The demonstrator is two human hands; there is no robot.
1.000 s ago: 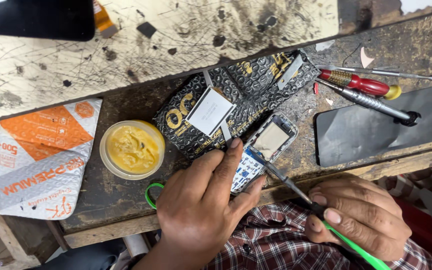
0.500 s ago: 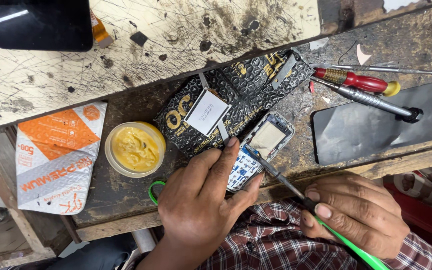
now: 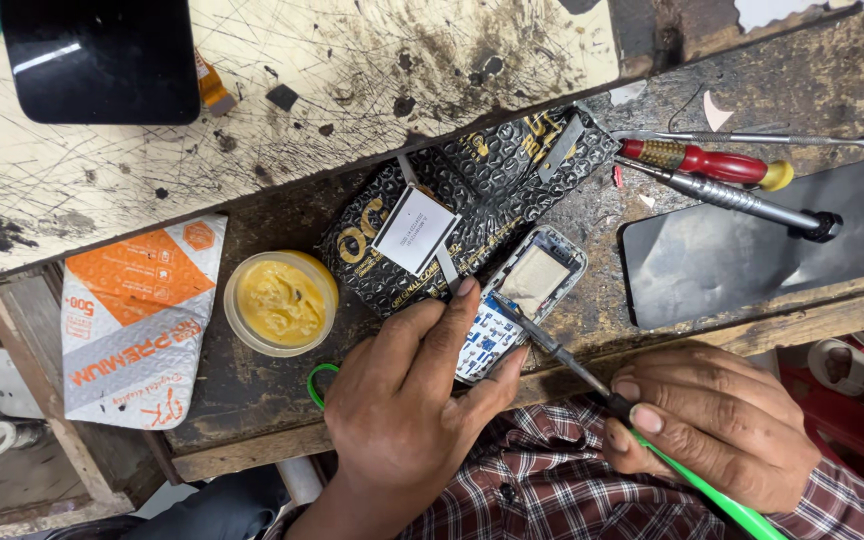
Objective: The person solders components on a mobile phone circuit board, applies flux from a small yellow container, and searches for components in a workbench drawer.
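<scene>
At centre frame on the scarred wooden desk [image 3: 282, 420], the left hand [image 3: 402, 400] fingers pin a small opened keypad phone [image 3: 522, 300] while the right hand [image 3: 722, 420] grips a green-handled screwdriver [image 3: 592, 385], tip on its board, mid-probe; steady, light pressure seems needed next.

View shifted between frames: black glossy slab [image 3: 102, 60] at upper left of frame now seen whole, earlier cut by top edge. Orange-and-white printed pouch [image 3: 137, 320] seen further right of left edge. Slim metal tool tip [image 3: 512, 315] moved lower on opened keypad phone [image 3: 512, 305], nearer blue-white keypad.
</scene>
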